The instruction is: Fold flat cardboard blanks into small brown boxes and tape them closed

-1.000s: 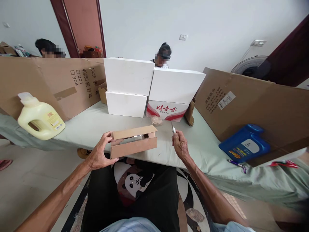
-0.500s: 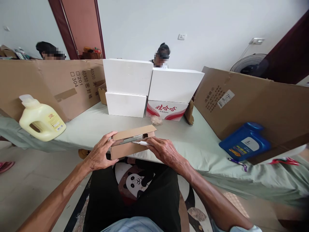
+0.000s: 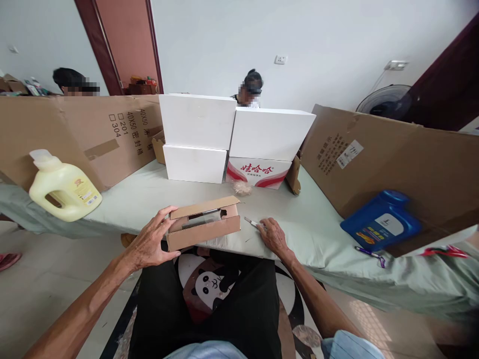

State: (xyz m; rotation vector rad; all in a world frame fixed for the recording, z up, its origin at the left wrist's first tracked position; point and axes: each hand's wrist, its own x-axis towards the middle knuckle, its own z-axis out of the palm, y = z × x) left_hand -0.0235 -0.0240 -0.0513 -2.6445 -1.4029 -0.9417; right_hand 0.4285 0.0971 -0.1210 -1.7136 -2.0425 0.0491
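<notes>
A small brown cardboard box [image 3: 204, 234] rests near the table's front edge, its top flap raised. Through the opening shows a dark item in clear plastic wrap [image 3: 204, 217]; its kind is hidden. My left hand [image 3: 151, 239] grips the box's left end, thumb low at the front and fingers at the back. To the right of the box, my right hand [image 3: 275, 237] is low over the cloth, its fingers closed on a slim pale utility knife [image 3: 252, 222] whose tip points left, apart from the box.
White boxes [image 3: 198, 122] and a red-and-white printed carton [image 3: 258, 172] stand stacked ahead, crumpled plastic [image 3: 242, 188] before them. Large cardboard panels flank the table. A yellow jug [image 3: 65, 187] is left; a blue bottle [image 3: 381, 219] and purple pen [image 3: 369, 255] are right. Two people sit beyond.
My right hand has drawn away from the box opening to the right and down toward the cloth, taking the utility knife along. The box has shifted slightly left, still in my left hand.
</notes>
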